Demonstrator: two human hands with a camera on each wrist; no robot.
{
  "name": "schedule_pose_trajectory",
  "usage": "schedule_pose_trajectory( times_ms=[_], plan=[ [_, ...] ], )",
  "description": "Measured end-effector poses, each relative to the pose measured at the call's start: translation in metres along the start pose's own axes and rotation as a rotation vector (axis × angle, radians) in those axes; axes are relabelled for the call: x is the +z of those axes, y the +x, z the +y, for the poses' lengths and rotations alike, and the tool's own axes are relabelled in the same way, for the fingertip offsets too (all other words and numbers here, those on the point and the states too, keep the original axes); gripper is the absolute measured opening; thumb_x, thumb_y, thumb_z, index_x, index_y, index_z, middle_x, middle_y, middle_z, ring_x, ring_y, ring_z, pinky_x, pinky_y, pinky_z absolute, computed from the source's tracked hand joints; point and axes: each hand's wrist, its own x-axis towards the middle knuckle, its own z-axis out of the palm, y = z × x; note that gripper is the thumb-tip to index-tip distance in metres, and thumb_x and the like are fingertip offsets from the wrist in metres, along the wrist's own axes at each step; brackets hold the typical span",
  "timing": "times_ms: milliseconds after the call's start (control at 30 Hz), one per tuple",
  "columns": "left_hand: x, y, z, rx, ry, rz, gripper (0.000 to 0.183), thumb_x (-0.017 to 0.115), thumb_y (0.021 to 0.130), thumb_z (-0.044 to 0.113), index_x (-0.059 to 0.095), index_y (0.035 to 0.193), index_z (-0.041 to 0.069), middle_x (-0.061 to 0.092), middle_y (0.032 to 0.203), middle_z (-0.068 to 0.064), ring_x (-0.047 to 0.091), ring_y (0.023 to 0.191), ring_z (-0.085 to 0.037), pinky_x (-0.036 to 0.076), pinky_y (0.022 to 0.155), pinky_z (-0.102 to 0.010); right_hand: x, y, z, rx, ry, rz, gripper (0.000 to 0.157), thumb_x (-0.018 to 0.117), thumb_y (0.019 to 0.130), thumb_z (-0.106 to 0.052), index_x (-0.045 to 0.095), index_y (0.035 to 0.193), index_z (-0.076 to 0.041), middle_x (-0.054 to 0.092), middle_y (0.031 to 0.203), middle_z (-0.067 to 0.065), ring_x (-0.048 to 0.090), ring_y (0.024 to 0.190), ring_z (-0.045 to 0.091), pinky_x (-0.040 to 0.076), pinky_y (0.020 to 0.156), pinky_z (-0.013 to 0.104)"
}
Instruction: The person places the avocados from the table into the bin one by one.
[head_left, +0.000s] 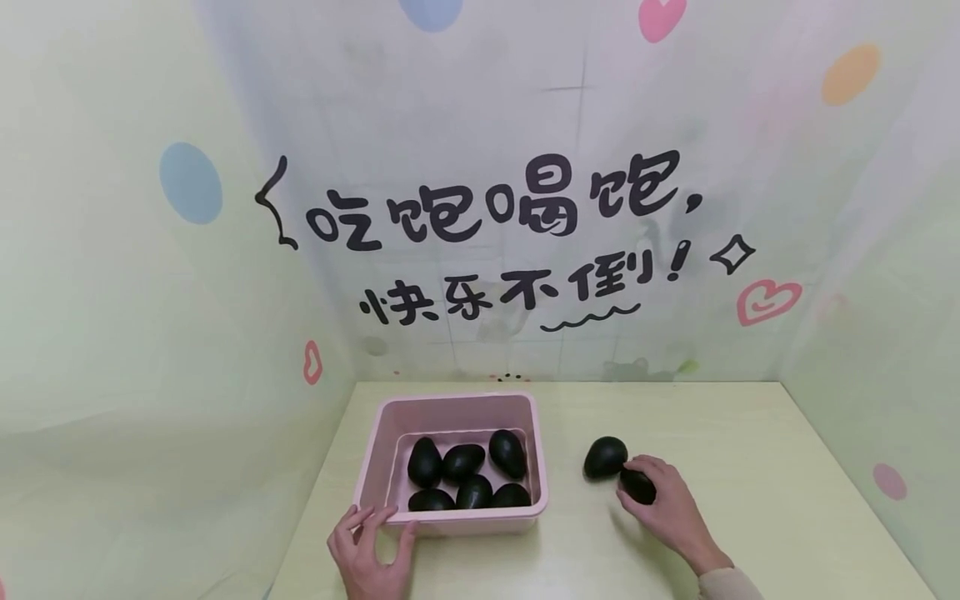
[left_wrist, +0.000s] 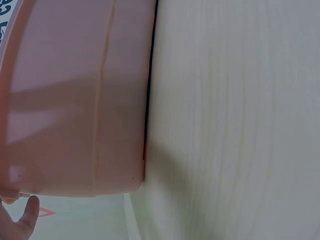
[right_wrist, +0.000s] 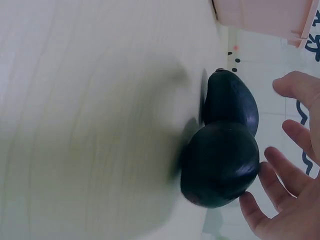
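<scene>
My right hand [head_left: 667, 504] is at a dark avocado [head_left: 638, 486] on the table, its fingers loosely bent around it. In the right wrist view, some fingertips [right_wrist: 247, 200] touch or nearly touch the avocado's side, while the thumb stands apart. A second avocado [head_left: 606, 458] lies against it on the far left side. Several dark avocados [head_left: 463, 462] lie inside a pink bin [head_left: 457, 403]. At the bin's near left corner, my left hand [head_left: 371, 554] rests with spread fingers at the rim. Only one fingertip [left_wrist: 31, 210] of it shows in the left wrist view.
The bin stands on a pale wood-grain table [head_left: 750, 467], left of the two loose avocados. A printed backdrop [head_left: 480, 350] with dark lettering rises along the table's back edge and both sides.
</scene>
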Motion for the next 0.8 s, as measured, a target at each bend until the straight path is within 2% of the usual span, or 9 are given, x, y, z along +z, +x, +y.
schedule_pose_trajectory(
  times_ms=[167,333,467,567,667,800],
  plan=[
    [0.002,-0.001,-0.001,0.025,-0.013,0.02,0.035,0.092,0.067,0.009,0.078,0.099,0.005,0.055,0.117,-0.029,0.03,0.138,-0.001,0.033,0.107,-0.006,0.0,-0.001,0.008,0.043,0.021,-0.004,0.045,0.089,0.078,-0.007,0.073,0.12,-0.001,0.067,0.133,0.027,0.06,0.122,0.052,0.051,0.098,0.067],
    [0.003,-0.001,-0.004,0.055,-0.022,0.036,0.035,0.093,0.067,0.012,0.078,0.099,0.006,0.056,0.116,-0.029,0.031,0.138,-0.002,0.033,0.107,-0.006,-0.002,-0.004,0.014,0.127,0.009,-0.012,0.053,0.087,0.08,-0.006,0.067,0.128,0.003,0.062,0.136,0.033,0.057,0.123,0.056,0.051,0.097,0.072],
    [0.005,0.0,-0.007,0.098,-0.043,0.064,0.034,0.094,0.072,0.021,0.079,0.099,0.006,0.058,0.115,-0.029,0.033,0.139,-0.005,0.034,0.108,-0.006,-0.004,-0.006,0.02,0.207,-0.006,-0.049,0.058,0.085,0.082,-0.008,0.063,0.134,0.003,0.059,0.138,0.035,0.058,0.123,0.057,0.051,0.096,0.071],
    [0.005,0.0,-0.008,0.102,-0.053,0.069,0.035,0.093,0.074,0.027,0.08,0.099,0.007,0.058,0.116,-0.028,0.033,0.139,-0.004,0.033,0.108,-0.006,-0.004,-0.009,0.023,0.249,-0.021,-0.084,0.061,0.085,0.084,-0.01,0.06,0.138,0.002,0.057,0.139,0.036,0.059,0.122,0.057,0.052,0.096,0.07],
    [0.004,-0.001,-0.007,0.093,-0.043,0.063,0.035,0.094,0.071,0.023,0.08,0.099,0.007,0.058,0.116,-0.028,0.033,0.138,-0.004,0.034,0.107,-0.008,-0.004,-0.01,0.027,0.276,-0.031,-0.11,0.066,0.085,0.084,-0.011,0.057,0.142,0.001,0.055,0.142,0.038,0.058,0.123,0.058,0.052,0.096,0.071],
    [0.003,-0.001,-0.005,0.048,-0.01,0.027,0.036,0.093,0.067,0.012,0.079,0.1,0.007,0.057,0.117,-0.028,0.032,0.138,-0.004,0.034,0.106,-0.009,-0.003,-0.01,0.03,0.306,-0.03,-0.14,0.07,0.083,0.087,-0.013,0.05,0.148,0.001,0.049,0.148,0.039,0.056,0.128,0.06,0.051,0.099,0.073]
  ],
)
